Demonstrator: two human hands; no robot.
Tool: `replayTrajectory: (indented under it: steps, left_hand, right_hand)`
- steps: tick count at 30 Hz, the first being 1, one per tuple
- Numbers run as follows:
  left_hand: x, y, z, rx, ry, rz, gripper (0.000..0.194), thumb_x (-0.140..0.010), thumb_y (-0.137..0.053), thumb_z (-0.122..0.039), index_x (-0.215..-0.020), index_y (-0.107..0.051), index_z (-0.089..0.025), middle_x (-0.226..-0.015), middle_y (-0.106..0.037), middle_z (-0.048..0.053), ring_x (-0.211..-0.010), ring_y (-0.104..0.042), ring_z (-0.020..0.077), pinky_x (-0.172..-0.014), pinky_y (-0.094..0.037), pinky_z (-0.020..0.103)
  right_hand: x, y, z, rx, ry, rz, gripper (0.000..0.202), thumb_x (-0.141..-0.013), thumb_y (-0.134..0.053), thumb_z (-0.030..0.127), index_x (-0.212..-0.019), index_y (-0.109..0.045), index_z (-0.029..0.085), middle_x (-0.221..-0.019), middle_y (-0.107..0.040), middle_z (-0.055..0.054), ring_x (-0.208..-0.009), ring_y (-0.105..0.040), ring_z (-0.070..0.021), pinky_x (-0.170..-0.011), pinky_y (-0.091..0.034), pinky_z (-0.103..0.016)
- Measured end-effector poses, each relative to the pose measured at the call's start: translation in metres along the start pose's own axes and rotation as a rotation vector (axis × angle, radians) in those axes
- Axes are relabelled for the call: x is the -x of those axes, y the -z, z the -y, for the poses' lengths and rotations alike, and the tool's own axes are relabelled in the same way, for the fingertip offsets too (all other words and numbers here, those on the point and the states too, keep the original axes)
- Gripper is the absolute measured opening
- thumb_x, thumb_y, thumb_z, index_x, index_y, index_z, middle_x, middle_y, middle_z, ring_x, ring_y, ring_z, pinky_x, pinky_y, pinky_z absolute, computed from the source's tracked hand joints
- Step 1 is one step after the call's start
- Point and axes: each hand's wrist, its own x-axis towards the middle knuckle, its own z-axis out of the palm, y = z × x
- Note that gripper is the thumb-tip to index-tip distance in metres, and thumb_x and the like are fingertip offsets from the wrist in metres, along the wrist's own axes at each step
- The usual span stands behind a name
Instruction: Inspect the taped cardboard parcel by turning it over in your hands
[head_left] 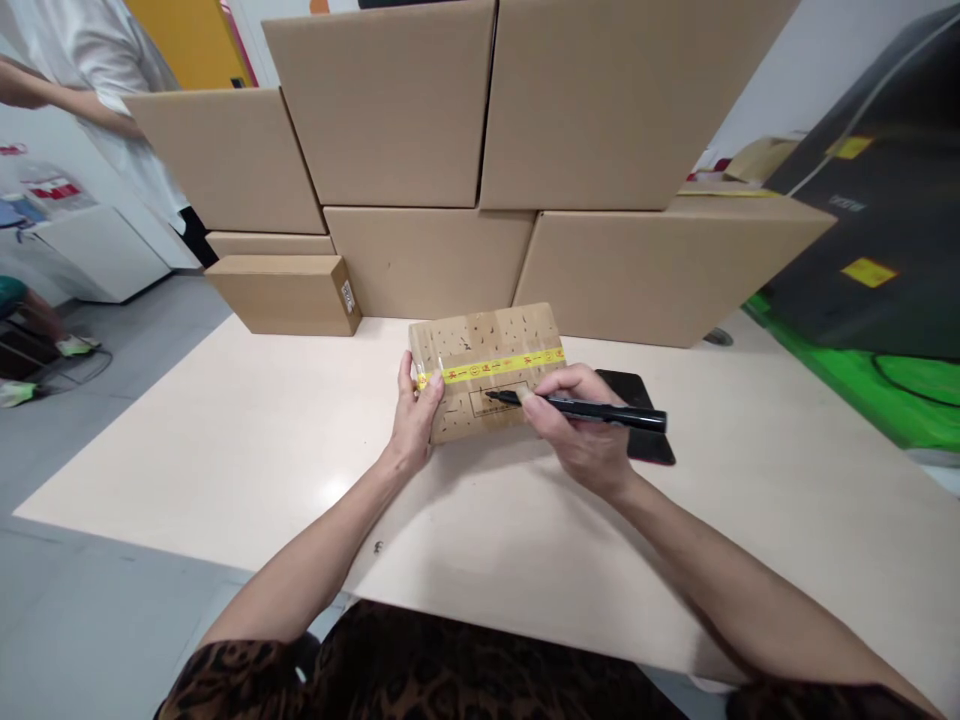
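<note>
A small cardboard box point(487, 335) is tilted up above the table, with a yellow printed tape strip point(499, 368) across its face and many short black marks scattered over it. My left hand point(415, 415) grips its left edge, the thumb on the face and the other fingers partly hidden behind. In my right hand point(589, 435) is a black marker pen point(600, 410), its tip at a printed rectangle on the lower part of the box. A black flat object point(649, 445), perhaps a phone, lies on the table partly behind my right hand.
Large cardboard boxes point(390, 110) are stacked along the table's point(187, 430) far edge, with a smaller carton point(277, 295) before them at the left. A person in a white shirt point(112, 60) stands at far left. A dark machine point(885, 190) is at the right.
</note>
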Motion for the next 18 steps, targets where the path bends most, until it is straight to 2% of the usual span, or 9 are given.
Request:
replayTrajectory:
  steps: [5,7,11,14,18]
  left_hand:
    - [-0.001,0.000,0.004,-0.010,-0.034,0.028,0.118,-0.076,-0.096,-0.062,-0.172,-0.031,-0.036,-0.170,-0.052,0.015,-0.154,-0.055,0.0404,-0.130,-0.043,0.062]
    - [0.000,-0.001,0.004,-0.015,-0.048,0.033,0.117,-0.077,-0.095,-0.062,-0.172,-0.032,-0.036,-0.171,-0.052,0.015,-0.155,-0.054,0.0401,-0.131,-0.042,0.062]
    - [0.000,-0.001,0.003,-0.015,-0.053,0.055,0.114,-0.080,-0.094,-0.059,-0.172,-0.029,-0.040,-0.174,-0.049,0.013,-0.155,-0.055,0.0396,-0.130,-0.042,0.064]
    - [0.000,-0.001,0.005,0.007,-0.042,0.055,0.122,-0.079,-0.095,-0.059,-0.175,-0.022,-0.037,-0.175,-0.047,0.016,-0.157,-0.052,0.0414,-0.130,-0.042,0.062]
    - [-0.002,0.001,0.009,0.001,-0.039,0.035,0.127,-0.077,-0.095,-0.062,-0.176,-0.020,-0.035,-0.176,-0.043,0.019,-0.161,-0.047,0.0432,-0.133,-0.039,0.061]
  right_hand:
    - [-0.004,-0.008,0.007,0.164,0.167,0.010,0.010,-0.097,-0.074,0.016,-0.095,-0.072,0.025,-0.082,-0.076,0.004,-0.061,-0.066,-0.0099,-0.060,-0.053,-0.023]
    - [-0.005,-0.015,0.004,0.163,0.192,0.045,0.010,-0.097,-0.073,0.015,-0.093,-0.072,0.024,-0.081,-0.077,0.003,-0.063,-0.068,-0.0109,-0.062,-0.054,-0.024]
    - [-0.008,-0.025,-0.003,0.155,0.135,0.173,0.015,-0.097,-0.070,0.016,-0.084,-0.070,0.023,-0.072,-0.071,0.003,-0.059,-0.064,-0.0115,-0.060,-0.053,-0.024]
    - [-0.010,-0.019,0.001,0.168,0.110,0.134,0.014,-0.098,-0.070,0.018,-0.084,-0.071,0.023,-0.072,-0.070,0.004,-0.059,-0.063,-0.0111,-0.059,-0.052,-0.024]
    - [-0.008,0.002,0.011,0.236,0.088,0.080,0.014,-0.097,-0.071,0.019,-0.084,-0.070,0.025,-0.071,-0.071,0.005,-0.056,-0.061,-0.0102,-0.056,-0.050,-0.022]
